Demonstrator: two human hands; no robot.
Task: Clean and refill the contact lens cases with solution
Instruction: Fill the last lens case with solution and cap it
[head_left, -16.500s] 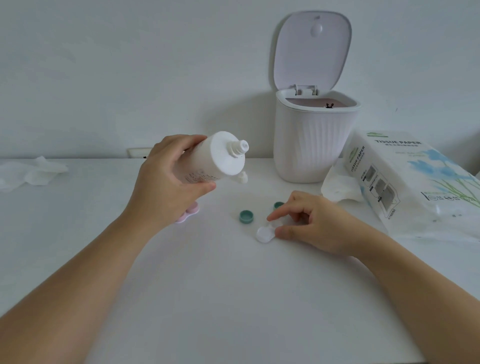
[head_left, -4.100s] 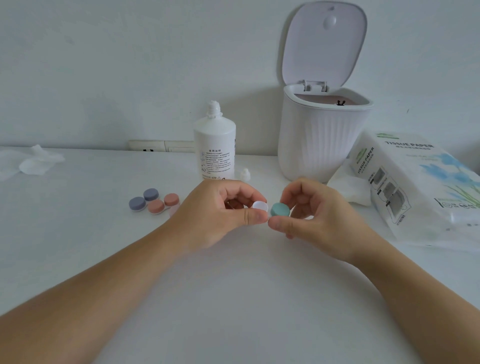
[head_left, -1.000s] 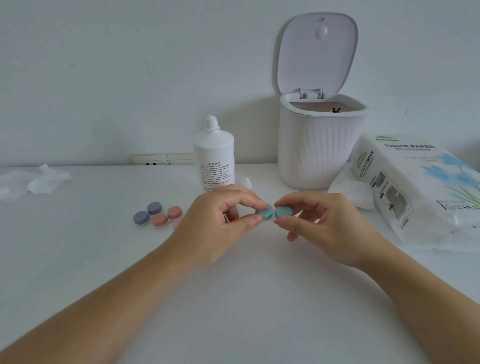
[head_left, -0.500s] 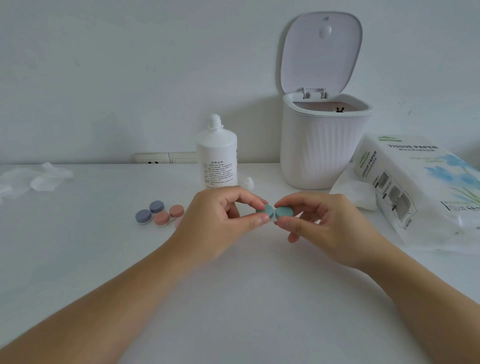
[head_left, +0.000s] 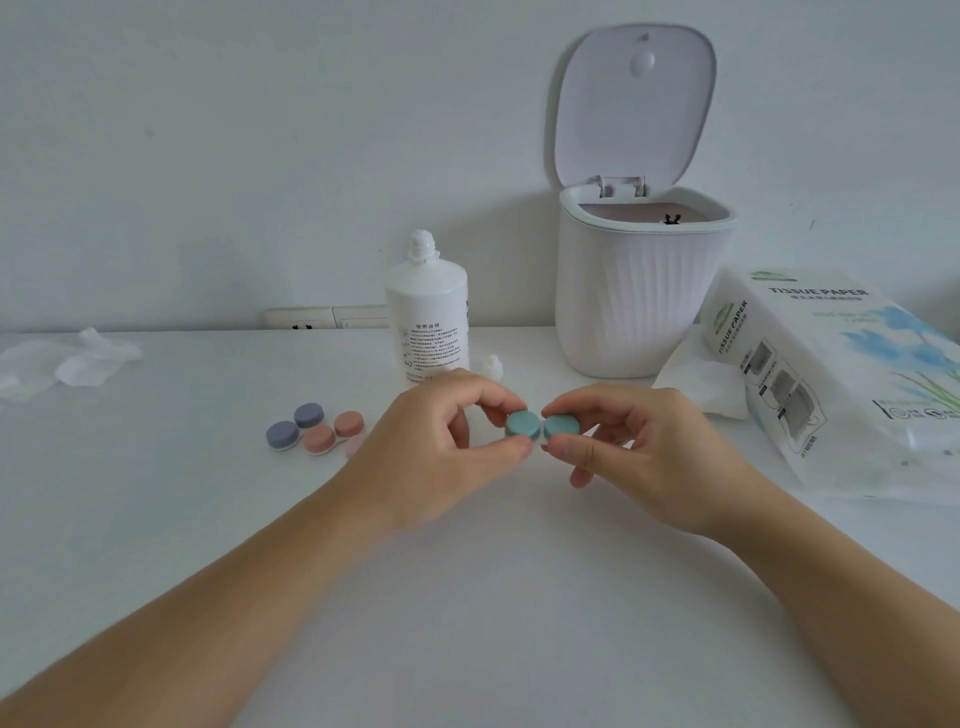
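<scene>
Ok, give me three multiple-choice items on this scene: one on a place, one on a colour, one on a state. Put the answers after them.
1. Where does the solution bottle stand?
A. Left of the white bin, near the wall
B. Inside the bin
C. On the tissue paper pack

2. What colour are the caps of the lens case held in both hands?
A. Pink
B. Teal
C. Purple

3. What is the state of the bin lid?
A. Shut
C. Lying on the table
B. Open, standing upright

Answers:
1. A: the bottle stands on the table just left of the bin.
2. B: the left hand and the right hand each pinch a teal cap; the pink and purple cases lie to the left.
3. B: the lid stands raised on its hinge, the bin's mouth showing.
</scene>
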